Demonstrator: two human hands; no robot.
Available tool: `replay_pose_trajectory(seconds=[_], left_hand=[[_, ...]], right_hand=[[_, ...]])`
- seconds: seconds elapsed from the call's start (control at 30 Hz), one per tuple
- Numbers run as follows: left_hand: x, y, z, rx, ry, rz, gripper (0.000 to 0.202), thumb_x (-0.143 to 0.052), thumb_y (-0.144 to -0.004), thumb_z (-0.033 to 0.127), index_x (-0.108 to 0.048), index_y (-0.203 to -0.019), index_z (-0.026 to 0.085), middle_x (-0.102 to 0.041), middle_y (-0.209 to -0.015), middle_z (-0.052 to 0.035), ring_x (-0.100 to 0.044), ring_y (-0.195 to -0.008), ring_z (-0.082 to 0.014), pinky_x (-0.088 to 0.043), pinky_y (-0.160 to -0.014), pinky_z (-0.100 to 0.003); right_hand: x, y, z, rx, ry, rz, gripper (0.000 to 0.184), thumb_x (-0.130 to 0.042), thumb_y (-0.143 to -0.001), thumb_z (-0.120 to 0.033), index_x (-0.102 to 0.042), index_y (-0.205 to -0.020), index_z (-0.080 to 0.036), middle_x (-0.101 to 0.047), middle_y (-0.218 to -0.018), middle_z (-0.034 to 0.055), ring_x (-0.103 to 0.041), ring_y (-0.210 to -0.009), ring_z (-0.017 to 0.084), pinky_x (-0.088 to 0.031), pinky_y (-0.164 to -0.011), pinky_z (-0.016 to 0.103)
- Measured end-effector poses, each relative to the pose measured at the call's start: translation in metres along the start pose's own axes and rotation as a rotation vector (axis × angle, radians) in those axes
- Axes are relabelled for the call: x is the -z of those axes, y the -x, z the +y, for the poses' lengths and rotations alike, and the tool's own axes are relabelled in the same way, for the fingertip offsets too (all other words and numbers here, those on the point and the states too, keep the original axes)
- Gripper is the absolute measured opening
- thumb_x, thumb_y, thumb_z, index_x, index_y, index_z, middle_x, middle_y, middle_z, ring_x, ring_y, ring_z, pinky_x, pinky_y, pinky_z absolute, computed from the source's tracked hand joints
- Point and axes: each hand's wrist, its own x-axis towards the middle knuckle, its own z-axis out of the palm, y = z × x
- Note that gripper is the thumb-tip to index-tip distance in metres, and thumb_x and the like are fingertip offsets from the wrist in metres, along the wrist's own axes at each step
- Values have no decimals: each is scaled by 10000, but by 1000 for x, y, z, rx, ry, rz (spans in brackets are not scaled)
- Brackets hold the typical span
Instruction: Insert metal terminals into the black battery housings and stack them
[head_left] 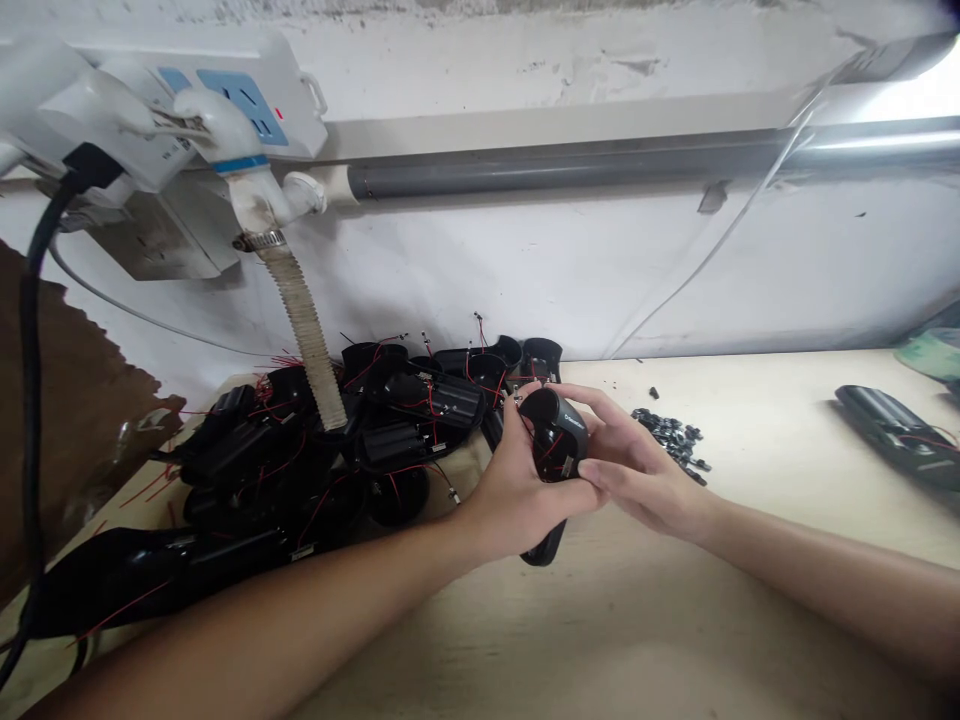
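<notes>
My left hand (510, 490) and my right hand (637, 460) both grip a black plastic housing (556, 438) at the middle of the bench. Thin red wires run across its open side, and my fingers hide part of it. Just to the left lies a heap of similar black housings (330, 450) tangled with red wires. Its near edge almost touches my left hand. A small pile of little dark parts (670, 437) sits just beyond my right fingers.
A separate black housing with red wire (896, 435) lies at the right of the pale wooden bench (750, 390). A ribbed hose (304, 330) drops onto the heap from a white fitting. Above are a grey pipe (570, 165), a white power strip (225, 100) and a black cable (30, 400).
</notes>
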Motion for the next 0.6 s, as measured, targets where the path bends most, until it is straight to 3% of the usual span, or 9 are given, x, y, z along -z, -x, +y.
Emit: replay_pose_trajectory(seconds=[0.17, 0.5, 0.6], left_hand=[[-1, 0, 4, 7, -31, 0, 651, -811, -757, 203, -412, -1269, 247, -626, -1124, -30, -638, -1110, -263, -541, -940, -441], [-2, 0, 7, 34, 33, -21, 539, -822, -758, 201, -440, -1133, 263, -631, -1110, -20, -648, -1114, -252, -552, -983, -432], [-3, 0, 6, 25, 62, -31, 568, -849, -730, 202, -450, -1128, 270, -640, -1099, -16, -652, -1094, -252, -556, -952, -417]], right_hand=[[-1, 2, 0, 3, 10, 9, 645, -749, -1013, -361, -489, -1602, -406, -638, -1464, 103, -682, -1203, 300, -604, -966, 478], [-7, 2, -4, -19, -7, 37, 613, -744, -1021, -348, -501, -1580, -410, -691, -1309, 86, -688, -1087, 258, -614, -888, 422], [-7, 2, -4, -18, 2, 40, 620, -742, -1021, -351, -493, -1586, -407, -684, -1357, 91, -689, -1101, 265, -614, -906, 437]])
